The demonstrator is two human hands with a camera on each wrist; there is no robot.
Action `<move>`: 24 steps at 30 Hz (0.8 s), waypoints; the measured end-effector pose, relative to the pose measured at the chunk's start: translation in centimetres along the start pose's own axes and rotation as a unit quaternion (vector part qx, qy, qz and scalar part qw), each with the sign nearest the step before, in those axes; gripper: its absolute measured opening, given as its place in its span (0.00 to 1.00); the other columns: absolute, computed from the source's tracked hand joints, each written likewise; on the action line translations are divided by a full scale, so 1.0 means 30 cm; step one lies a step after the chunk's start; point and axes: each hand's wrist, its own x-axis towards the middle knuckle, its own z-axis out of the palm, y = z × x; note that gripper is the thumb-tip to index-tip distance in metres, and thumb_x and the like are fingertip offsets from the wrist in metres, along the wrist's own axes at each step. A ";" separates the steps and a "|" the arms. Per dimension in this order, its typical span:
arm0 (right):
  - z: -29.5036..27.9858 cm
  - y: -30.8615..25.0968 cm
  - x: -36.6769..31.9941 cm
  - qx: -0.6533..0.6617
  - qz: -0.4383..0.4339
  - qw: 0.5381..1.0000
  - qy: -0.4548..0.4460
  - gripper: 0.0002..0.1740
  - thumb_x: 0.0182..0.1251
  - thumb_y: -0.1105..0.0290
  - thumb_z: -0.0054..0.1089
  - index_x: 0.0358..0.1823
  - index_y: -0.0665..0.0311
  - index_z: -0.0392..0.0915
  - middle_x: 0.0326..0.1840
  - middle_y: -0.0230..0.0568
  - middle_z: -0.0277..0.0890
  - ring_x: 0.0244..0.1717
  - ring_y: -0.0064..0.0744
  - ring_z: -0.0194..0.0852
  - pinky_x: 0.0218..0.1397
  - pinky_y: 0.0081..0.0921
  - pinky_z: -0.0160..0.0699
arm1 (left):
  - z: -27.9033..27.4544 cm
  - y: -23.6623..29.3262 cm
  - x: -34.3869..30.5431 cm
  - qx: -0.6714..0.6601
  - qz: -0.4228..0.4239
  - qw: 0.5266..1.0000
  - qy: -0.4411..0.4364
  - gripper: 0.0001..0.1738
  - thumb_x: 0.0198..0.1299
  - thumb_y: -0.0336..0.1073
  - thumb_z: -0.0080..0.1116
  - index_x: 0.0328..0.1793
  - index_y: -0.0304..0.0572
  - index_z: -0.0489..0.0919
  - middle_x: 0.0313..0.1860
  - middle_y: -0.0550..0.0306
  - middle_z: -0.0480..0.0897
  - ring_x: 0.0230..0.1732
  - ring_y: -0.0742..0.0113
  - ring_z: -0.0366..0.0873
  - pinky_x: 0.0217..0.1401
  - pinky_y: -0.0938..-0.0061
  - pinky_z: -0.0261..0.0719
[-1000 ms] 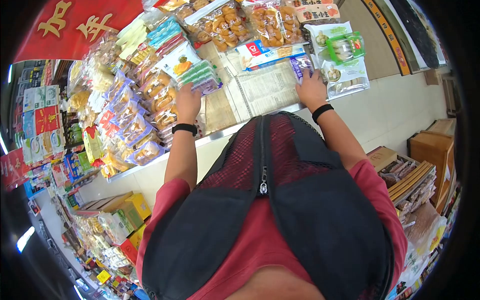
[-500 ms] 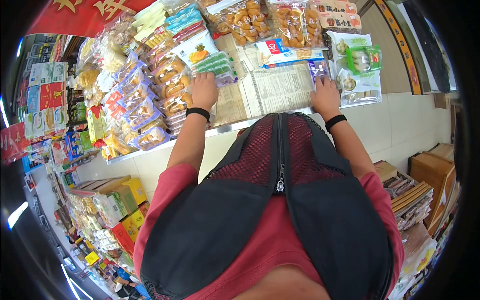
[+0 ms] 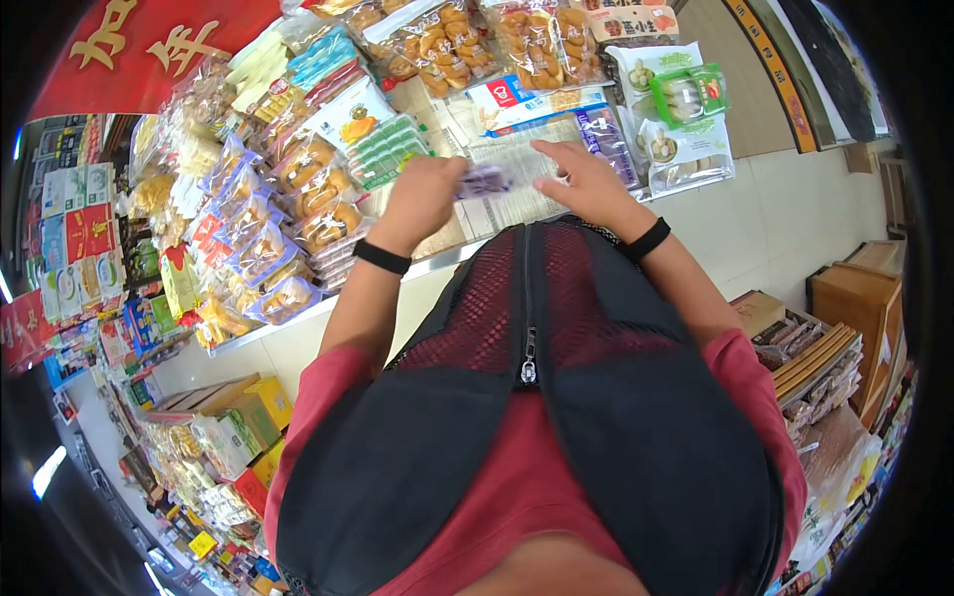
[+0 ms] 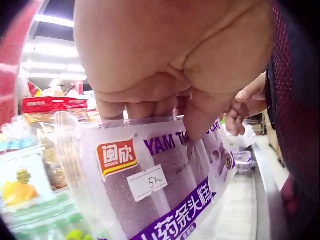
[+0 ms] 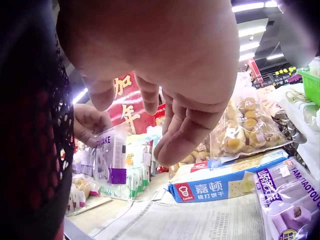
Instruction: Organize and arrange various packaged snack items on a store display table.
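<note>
A clear pack of purple yam cakes with a white price sticker is pinched at its top edge by my left hand. In the head view it is blurred, held over the printed paper on the counter. My right hand reaches toward it from the right, thumb and fingers spread, a gap between them and the pack. Behind the right hand lies another purple yam cake pack. Left of my left hand are green-striped cake packs.
A blue and white cracker pack lies farther back, before bags of twisted pastries. White bags with a green tray sit at the right end. Several bagged buns line the left. The counter's metal edge runs before me.
My left hand has picked up a purple yam cake pack beside the green packs and brought it rightward. My right hand has left the other purple pack and moved left.
</note>
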 end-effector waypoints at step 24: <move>-0.029 0.326 -0.170 0.356 0.352 0.824 0.264 0.25 0.68 0.70 0.50 0.65 0.73 0.66 0.37 0.43 0.78 0.28 0.27 0.78 0.33 0.23 0.81 | 0.339 0.120 0.289 -0.302 -0.010 0.943 -0.137 0.30 0.64 0.39 0.55 0.71 0.37 0.66 0.55 0.45 0.79 0.57 0.57 0.76 0.59 0.64 0.74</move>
